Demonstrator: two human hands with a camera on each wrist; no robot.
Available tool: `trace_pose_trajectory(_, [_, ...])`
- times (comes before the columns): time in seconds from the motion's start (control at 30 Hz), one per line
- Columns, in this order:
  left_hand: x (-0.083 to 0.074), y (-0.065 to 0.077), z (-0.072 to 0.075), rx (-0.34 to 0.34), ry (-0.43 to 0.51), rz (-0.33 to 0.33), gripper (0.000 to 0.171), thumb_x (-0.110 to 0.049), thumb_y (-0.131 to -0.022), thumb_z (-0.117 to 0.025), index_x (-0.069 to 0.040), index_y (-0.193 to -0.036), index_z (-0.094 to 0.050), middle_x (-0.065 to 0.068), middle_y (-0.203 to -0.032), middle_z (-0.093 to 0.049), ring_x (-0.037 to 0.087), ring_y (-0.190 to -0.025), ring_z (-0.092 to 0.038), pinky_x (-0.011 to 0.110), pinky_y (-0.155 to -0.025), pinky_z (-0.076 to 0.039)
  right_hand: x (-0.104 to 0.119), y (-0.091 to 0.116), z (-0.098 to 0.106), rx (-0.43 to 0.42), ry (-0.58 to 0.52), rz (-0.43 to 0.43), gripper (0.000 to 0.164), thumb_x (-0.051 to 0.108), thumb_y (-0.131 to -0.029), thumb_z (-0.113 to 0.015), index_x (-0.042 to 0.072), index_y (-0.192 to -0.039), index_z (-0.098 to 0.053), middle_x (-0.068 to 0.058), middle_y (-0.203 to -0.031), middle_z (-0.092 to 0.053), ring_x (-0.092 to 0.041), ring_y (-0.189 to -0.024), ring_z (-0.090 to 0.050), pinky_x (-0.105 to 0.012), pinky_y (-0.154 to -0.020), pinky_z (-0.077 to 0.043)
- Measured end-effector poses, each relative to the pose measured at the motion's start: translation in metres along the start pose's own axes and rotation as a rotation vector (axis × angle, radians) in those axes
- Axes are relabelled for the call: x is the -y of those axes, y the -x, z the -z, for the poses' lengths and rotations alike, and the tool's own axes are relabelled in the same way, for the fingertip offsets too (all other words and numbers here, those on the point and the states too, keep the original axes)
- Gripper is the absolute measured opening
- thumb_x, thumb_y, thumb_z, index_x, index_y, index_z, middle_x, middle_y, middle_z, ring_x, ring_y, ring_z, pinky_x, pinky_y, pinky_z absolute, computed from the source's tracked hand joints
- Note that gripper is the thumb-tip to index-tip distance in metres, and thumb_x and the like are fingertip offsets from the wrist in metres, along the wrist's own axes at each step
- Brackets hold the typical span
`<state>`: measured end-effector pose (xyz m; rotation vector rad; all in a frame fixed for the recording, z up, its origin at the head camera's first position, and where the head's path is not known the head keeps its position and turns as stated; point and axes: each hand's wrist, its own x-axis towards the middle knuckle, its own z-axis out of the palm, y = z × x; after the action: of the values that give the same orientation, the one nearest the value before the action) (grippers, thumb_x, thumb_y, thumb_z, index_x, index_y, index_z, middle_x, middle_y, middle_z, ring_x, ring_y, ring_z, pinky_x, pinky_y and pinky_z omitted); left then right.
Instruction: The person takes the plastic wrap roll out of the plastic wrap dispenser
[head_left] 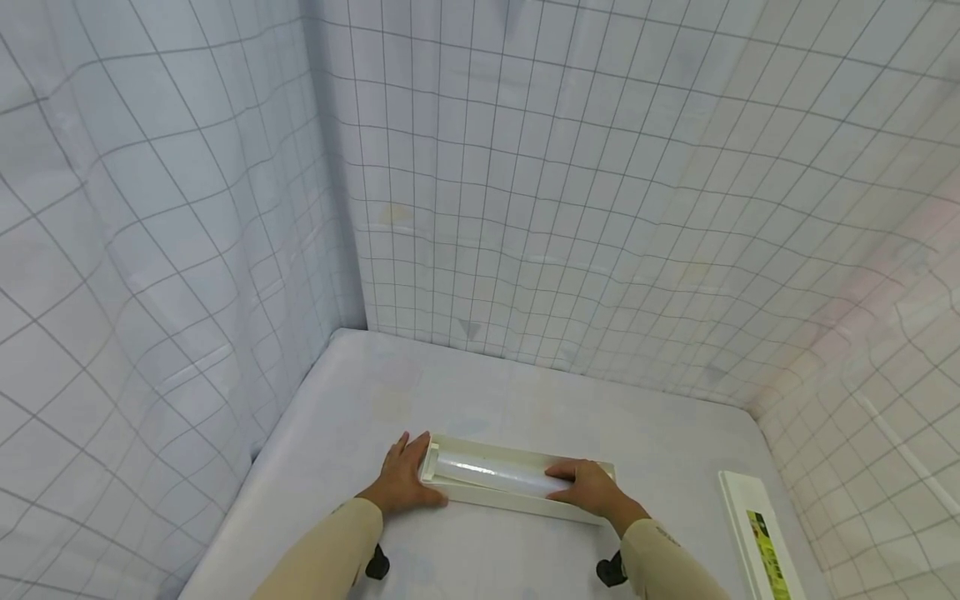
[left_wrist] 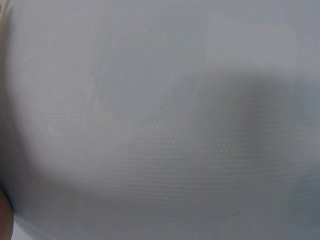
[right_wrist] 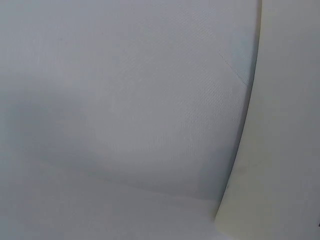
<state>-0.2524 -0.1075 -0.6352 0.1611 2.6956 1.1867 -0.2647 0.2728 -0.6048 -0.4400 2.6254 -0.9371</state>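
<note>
A long cream box [head_left: 517,502] without its lid lies on the table in the head view. Inside it is a shiny roll of clear film [head_left: 487,473], running along its length. My left hand [head_left: 403,479] spans the box's left end, thumb along the near side and fingers at the far corner. Over the right part, my right hand [head_left: 588,487] grips the film roll, thumb and fingers on either side of it. The right wrist view shows the box's plain outer wall [right_wrist: 280,125]. Only a bit of a finger [left_wrist: 5,220] enters the left wrist view.
A long cream lid [head_left: 757,533] with a yellow-green label lies at the right side of the table. White cloth covers the table [head_left: 480,383]. Grid-patterned white curtains [head_left: 525,167] hang around its back and sides.
</note>
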Motion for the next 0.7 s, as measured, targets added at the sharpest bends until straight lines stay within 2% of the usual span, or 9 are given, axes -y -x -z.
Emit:
trace_pose_trajectory(0.4, [-0.0029, -0.0001, 0.0007, 0.010, 0.005, 0.019, 0.123, -0.042, -0.058, -0.099, -0.012, -0.159, -0.034, 0.013, -0.164, -0.037, 0.046, -0.157, -0.013, 0.071, -0.122, -0.019, 0.0013, 0.0004, 0.0026, 0.000, -0.010, -0.019, 0.045, 0.030, -0.082, -0.086, 0.010, -0.121, -0.075, -0.010, -0.127, -0.073, -0.032, -0.121, -0.067, -0.050, -0.101, -0.055])
trace_pose_trajectory(0.7, [-0.0036, 0.0014, 0.0015, 0.005, 0.001, 0.015, 0.122, -0.041, -0.059, -0.099, -0.011, -0.159, -0.035, 0.014, -0.164, -0.038, 0.047, -0.156, -0.013, 0.072, -0.121, -0.019, 0.0062, 0.0006, 0.0046, 0.013, 0.037, 0.023, 0.043, 0.032, -0.083, -0.085, 0.010, -0.119, -0.075, -0.008, -0.122, -0.075, -0.029, -0.115, -0.070, -0.049, -0.098, -0.057])
